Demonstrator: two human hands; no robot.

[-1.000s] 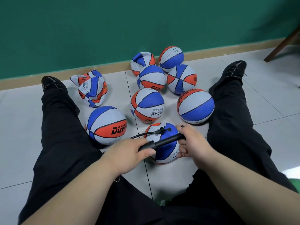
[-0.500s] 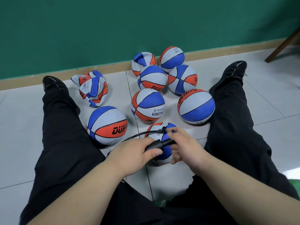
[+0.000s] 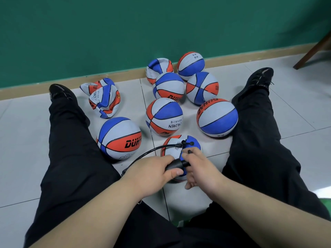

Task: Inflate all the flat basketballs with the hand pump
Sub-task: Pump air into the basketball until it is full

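Head view: left hand (image 3: pixel 151 174) gripped the stiff pump (image 3: pixel 175 165) by its barrel, right hand (image 3: pixel 201 168) its handle; ball (image 3: pixel 172 146) probably soft.

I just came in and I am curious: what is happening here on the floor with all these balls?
A person sits on the floor and pumps up the nearest basketball. The left hand grips the pump barrel, the right hand its handle; a hose runs to the ball. Crumpled flat balls lie by the left foot.
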